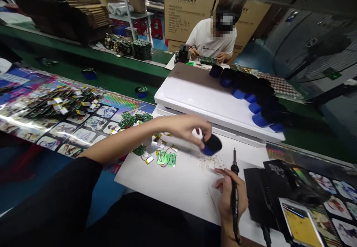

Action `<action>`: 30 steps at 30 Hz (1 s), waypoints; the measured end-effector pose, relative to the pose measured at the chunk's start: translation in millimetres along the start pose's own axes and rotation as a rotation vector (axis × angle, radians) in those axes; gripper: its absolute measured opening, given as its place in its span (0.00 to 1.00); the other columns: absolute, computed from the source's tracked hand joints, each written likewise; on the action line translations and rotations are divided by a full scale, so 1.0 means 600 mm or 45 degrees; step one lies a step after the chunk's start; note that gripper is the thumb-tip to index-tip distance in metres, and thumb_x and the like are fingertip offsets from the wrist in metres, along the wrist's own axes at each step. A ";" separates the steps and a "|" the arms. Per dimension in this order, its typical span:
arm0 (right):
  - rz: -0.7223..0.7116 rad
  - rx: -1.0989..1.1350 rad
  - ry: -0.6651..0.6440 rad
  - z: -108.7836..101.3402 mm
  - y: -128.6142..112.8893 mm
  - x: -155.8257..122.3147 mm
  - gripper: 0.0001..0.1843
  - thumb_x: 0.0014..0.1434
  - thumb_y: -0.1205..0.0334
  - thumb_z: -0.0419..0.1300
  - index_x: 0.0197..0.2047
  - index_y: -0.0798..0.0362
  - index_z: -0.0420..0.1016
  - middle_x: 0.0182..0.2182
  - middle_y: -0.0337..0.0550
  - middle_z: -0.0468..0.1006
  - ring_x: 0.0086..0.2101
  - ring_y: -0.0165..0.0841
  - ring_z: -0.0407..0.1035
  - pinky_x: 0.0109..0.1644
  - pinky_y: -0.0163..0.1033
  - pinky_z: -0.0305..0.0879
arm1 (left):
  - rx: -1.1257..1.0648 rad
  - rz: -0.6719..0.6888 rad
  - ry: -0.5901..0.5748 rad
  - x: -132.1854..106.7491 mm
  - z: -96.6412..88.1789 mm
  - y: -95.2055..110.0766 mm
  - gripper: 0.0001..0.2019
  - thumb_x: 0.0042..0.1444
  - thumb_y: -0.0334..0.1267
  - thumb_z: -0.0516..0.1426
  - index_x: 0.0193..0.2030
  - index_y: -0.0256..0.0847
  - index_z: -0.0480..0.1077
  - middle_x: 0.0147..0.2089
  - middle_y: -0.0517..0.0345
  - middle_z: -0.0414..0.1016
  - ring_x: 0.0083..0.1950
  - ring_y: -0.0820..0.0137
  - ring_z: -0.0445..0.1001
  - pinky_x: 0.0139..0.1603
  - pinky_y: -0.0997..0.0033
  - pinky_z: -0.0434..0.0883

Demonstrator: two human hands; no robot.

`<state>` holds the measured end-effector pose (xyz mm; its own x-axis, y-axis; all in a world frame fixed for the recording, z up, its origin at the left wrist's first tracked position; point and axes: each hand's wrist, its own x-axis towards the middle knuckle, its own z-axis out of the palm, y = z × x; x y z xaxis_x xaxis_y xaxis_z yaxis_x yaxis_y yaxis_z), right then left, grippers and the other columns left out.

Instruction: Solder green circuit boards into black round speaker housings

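Note:
My left hand [195, 130] is closed around the edge of a round blue and black cup-like part [212, 145] over the white board [192, 182]. What lies inside the part cannot be made out. In my right hand [232, 191] is a black soldering iron [235, 198], its tip pointing up and away from me. Brownish crumbs [212, 162] lie on the board between the hands. Left of them sit green circuit boards [166, 158] with wires and small silver battery packs [150, 159].
A white foam slab [189, 90] carries several blue and black parts [260, 118]. Piled circuit boards [61, 103] lie at left. A black box-shaped device [258, 191] and a tray with a yellow sponge [302, 223] stand right. Across the green belt [117, 76], a person [212, 35] works.

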<state>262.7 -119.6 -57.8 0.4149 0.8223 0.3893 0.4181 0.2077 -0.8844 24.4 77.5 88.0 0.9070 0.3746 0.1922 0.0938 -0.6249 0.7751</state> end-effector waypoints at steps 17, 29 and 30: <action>-0.204 -0.193 0.154 0.008 0.000 -0.006 0.12 0.66 0.58 0.68 0.51 0.52 0.80 0.37 0.45 0.89 0.23 0.31 0.76 0.28 0.37 0.74 | 0.594 -0.822 0.338 -0.189 -0.001 -0.094 0.13 0.63 0.42 0.62 0.51 0.41 0.80 0.55 0.45 0.79 0.56 0.54 0.79 0.59 0.57 0.73; -0.420 0.021 0.133 0.059 -0.061 0.002 0.25 0.63 0.68 0.69 0.61 0.48 0.70 0.50 0.50 0.86 0.40 0.39 0.84 0.41 0.48 0.84 | -0.108 -0.568 0.571 -0.166 0.004 -0.055 0.14 0.59 0.46 0.68 0.45 0.41 0.73 0.42 0.55 0.78 0.43 0.67 0.78 0.45 0.66 0.75; -0.461 0.039 0.119 0.072 -0.071 0.007 0.27 0.62 0.68 0.70 0.62 0.46 0.68 0.52 0.50 0.85 0.41 0.39 0.84 0.44 0.49 0.84 | -0.251 -0.498 0.621 -0.157 0.014 -0.047 0.15 0.60 0.46 0.69 0.46 0.41 0.73 0.43 0.55 0.78 0.45 0.67 0.79 0.47 0.67 0.76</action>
<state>211.7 -102.1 -29.5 0.3173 0.6414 0.6986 0.5276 0.4927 -0.6920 -60.2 53.9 43.1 0.5268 0.8453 0.0889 0.2599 -0.2598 0.9300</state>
